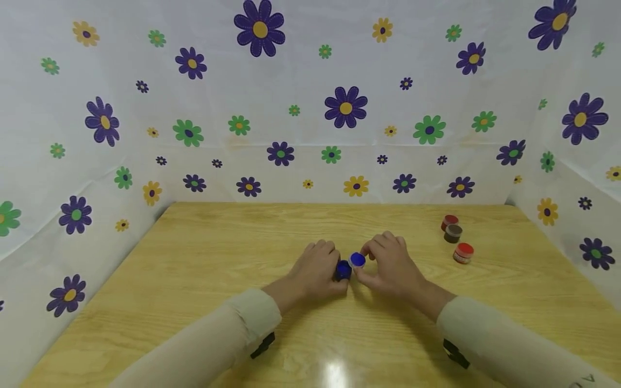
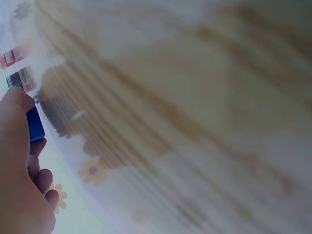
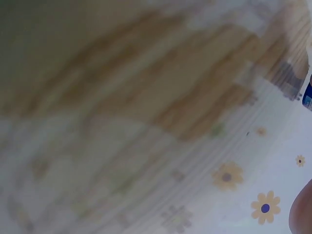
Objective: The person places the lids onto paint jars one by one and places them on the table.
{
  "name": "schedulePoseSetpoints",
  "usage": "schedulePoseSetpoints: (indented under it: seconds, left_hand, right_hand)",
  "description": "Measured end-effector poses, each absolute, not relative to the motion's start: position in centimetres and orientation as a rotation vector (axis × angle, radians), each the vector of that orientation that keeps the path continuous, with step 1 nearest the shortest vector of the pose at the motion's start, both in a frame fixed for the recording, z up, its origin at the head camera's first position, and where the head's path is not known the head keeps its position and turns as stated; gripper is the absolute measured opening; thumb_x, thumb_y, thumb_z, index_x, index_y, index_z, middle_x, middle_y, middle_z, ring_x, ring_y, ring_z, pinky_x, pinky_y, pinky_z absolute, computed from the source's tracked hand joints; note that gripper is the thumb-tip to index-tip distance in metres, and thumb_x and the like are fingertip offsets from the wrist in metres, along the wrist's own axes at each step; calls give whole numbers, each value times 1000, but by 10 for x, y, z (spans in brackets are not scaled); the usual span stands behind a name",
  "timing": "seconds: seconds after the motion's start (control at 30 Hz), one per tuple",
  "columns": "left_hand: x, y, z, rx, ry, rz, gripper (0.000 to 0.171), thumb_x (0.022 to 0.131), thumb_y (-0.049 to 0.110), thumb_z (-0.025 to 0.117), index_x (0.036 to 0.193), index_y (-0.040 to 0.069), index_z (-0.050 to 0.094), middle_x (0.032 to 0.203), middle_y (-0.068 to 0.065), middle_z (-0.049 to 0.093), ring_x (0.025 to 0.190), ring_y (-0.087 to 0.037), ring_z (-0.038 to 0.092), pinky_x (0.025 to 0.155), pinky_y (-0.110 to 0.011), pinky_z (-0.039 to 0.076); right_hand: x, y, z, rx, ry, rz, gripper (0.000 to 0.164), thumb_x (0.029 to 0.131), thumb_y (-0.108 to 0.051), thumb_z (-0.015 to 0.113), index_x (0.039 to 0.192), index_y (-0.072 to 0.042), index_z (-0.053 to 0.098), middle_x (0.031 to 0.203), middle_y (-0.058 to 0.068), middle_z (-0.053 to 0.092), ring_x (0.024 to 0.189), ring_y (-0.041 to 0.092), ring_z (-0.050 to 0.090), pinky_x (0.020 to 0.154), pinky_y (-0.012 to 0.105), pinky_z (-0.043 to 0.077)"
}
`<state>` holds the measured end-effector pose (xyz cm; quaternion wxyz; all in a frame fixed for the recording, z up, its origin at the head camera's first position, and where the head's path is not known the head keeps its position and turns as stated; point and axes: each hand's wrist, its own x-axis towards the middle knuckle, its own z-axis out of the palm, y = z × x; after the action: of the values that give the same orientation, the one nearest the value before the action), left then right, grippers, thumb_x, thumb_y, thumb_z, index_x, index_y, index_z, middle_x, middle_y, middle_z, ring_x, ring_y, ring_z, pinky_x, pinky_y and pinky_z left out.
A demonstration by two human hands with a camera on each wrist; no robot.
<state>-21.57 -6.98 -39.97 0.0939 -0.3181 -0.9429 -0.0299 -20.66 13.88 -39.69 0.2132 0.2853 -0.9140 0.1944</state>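
Observation:
Near the middle of the table, my left hand (image 1: pixel 317 269) grips a small dark blue jar (image 1: pixel 343 270) between thumb and fingers. The left wrist view shows the blue side of that jar (image 2: pixel 35 126) beside the thumb and curled fingers. My right hand (image 1: pixel 390 265) pinches a small round jar with a bright blue top and pale rim (image 1: pixel 357 261) between thumb and forefinger. The two blue pieces are side by side, their edges meeting in the head view. At the right edge of the right wrist view, only part of a blue jar (image 3: pixel 307 97) shows.
Toward the back right of the wooden table (image 1: pixel 233 231) stand a dark red jar (image 1: pixel 449 222), a dark brown jar (image 1: pixel 453 234) and a bright red jar (image 1: pixel 463 253). A white flower-patterned cloth (image 1: pixel 208 102) rises behind the table and along both sides.

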Motion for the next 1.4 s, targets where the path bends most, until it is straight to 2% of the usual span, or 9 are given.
schedulePoseSetpoints:
  seconds: [0.2,0.53,0.97,1.2,1.4]
  left_hand:
    - [-221,-71,-401,-906,-2817,-112,42,84,49,64,93,8,64,91,0,53,86,-18,47,81,-34,41]
    - [-221,-69,-402,-891,-2788,-156,40,84,49,66,92,10,63,90,1,52,84,-17,46,76,-31,38]
    - [-228,-58,-401,-927,-2763,-88,46,86,56,64,92,11,64,89,2,53,83,-17,48,75,-31,39]
    - [-227,-60,-398,-938,-2732,-107,42,86,52,65,92,10,63,89,1,52,83,-17,46,77,-32,40]
    - [-225,-60,-398,-934,-2676,-131,39,87,47,68,94,9,62,90,0,50,85,-18,42,82,-33,40]
  right_hand:
    - [-209,138,-397,805,-2555,526,28,81,-37,75,93,-13,67,86,0,61,84,15,44,79,35,31]
    - [-208,137,-396,814,-2544,503,26,82,-38,73,93,-15,66,86,-4,57,85,15,43,79,34,31]
    - [-207,133,-398,795,-2460,413,27,80,-34,71,92,-12,63,87,-2,56,87,19,43,78,35,30]
    - [-207,132,-397,793,-2483,405,27,82,-36,71,94,-12,63,89,-2,57,89,19,43,85,39,35]
    - [-206,131,-399,778,-2460,434,29,83,-36,71,95,-12,63,88,-2,55,88,19,43,88,42,35]
